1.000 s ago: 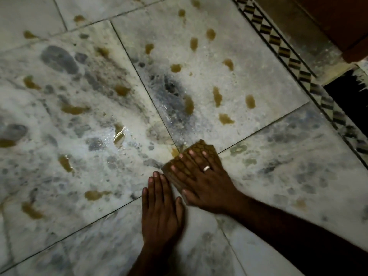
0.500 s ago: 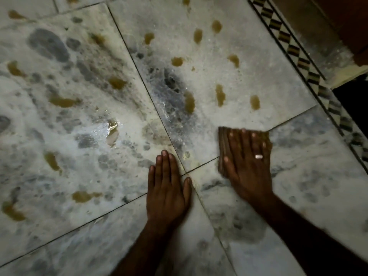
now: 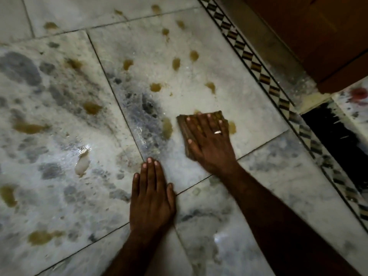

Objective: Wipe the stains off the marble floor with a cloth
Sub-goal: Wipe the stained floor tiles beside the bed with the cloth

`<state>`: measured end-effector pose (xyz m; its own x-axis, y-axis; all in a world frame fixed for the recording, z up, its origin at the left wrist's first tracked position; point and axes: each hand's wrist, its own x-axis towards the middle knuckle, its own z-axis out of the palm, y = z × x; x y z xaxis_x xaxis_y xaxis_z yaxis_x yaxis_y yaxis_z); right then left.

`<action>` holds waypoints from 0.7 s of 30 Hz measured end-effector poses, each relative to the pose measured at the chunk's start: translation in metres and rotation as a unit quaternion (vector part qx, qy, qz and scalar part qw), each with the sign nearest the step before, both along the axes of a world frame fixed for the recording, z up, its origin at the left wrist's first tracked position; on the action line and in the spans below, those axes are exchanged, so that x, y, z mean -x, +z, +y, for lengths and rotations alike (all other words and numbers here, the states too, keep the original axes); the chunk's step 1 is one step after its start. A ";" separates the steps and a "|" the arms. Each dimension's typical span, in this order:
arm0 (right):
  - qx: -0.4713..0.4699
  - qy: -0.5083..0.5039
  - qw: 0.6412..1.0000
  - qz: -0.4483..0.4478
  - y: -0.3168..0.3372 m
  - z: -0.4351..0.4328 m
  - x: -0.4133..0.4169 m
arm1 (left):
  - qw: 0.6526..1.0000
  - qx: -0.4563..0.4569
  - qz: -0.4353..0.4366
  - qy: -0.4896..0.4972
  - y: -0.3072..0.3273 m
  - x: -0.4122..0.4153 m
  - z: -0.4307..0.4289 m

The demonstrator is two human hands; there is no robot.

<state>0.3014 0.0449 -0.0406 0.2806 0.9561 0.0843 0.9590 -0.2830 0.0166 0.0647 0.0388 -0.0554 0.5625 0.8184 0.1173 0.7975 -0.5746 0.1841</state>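
A person is leaning over a white and grey marble floor (image 3: pixel 229 68), seen from above. The right hand (image 3: pixel 209 140) is lying flat, fingers spread, pressing a folded brown cloth (image 3: pixel 182 126) against the floor just right of the frame's centre; the grip is open and flat rather than curled, holding the cloth down by pressure. A ring (image 3: pixel 217 132) is showing on one finger. The cloth is sitting on the large pale tile, with one yellowish-brown stain (image 3: pixel 166 127) just beside its left edge and another (image 3: pixel 232 127) peeking out at its right edge.

The left hand (image 3: pixel 151 198) is resting palm-down on the floor at lower centre, fingers together and straight, holding nothing, near the meeting of tile joints.

More brown stains (image 3: pixel 155 87) are dotting the tiles across the upper centre and left of the frame, among dark grey veining. A patterned black-and-tan border strip (image 3: pixel 264 78) is running diagonally down the right side, with brown wooden furniture (image 3: pixel 318 36) filling the upper right corner.
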 end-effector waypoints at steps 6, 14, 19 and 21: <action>0.021 -0.186 0.982 0.000 0.003 -0.066 -0.044 | 1.000 0.025 -0.009 0.002 0.005 0.000 0.001; 0.037 0.024 0.998 0.042 0.009 -0.053 0.087 | 0.999 0.010 -0.016 0.027 0.003 -0.002 -0.002; -0.014 0.122 0.992 0.038 0.004 0.043 0.055 | 0.999 0.026 -0.010 0.043 0.005 -0.004 -0.001; -0.004 0.099 0.995 0.032 0.004 0.068 0.034 | 0.998 0.037 -0.011 0.041 0.005 -0.003 0.000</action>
<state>0.2675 0.1125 -0.0365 0.0929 0.9924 0.0810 0.9948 -0.0892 -0.0482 0.0681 0.0386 -0.0502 0.4906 0.8689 0.0660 0.8372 -0.4910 0.2407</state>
